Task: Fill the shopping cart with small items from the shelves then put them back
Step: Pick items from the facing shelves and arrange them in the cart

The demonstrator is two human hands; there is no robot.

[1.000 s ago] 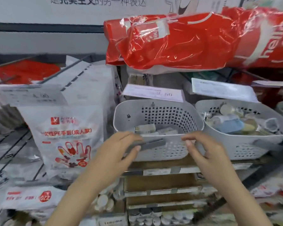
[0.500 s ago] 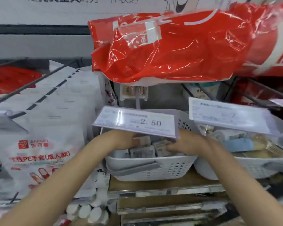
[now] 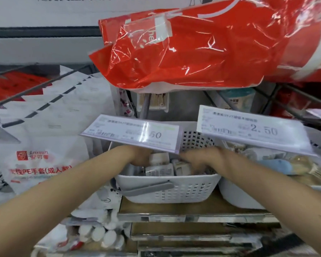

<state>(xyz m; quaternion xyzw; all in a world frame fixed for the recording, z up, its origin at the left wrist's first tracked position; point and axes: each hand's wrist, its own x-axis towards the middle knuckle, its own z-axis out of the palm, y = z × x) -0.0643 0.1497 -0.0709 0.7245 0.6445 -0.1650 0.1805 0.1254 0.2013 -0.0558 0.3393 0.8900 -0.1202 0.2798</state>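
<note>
Small packets (image 3: 158, 168) lie heaped in a white perforated basket (image 3: 183, 190) on a wooden shelf (image 3: 174, 208), and both hands are down among them. The left hand (image 3: 139, 156) reaches in over the basket's left wall, its fingers hidden under a price tag (image 3: 132, 135), so whether it grasps anything cannot be told. The right hand (image 3: 198, 160) comes in from the right, fingers bent into the heap near a pale packet; it is blurred, and a firm grasp cannot be made out.

A grey handle (image 3: 146, 189) hangs tilted across the front of the basket. The price tag sits just above the basket's back rim, with "50" readable on it. A second price tag (image 3: 252, 129) reading "2.50" juts over a neighbouring white basket (image 3: 235, 197) just to the right, which holds mixed small goods, among them something blue (image 3: 274, 165).

Above both baskets hangs a large red plastic package (image 3: 183, 52). To the left stand white bags of disposable gloves (image 3: 43, 164) with red print. Behind the baskets is a box of cotton swabs (image 3: 153, 101). Below the shelf, white round-capped items (image 3: 100, 236) lie in a row.
</note>
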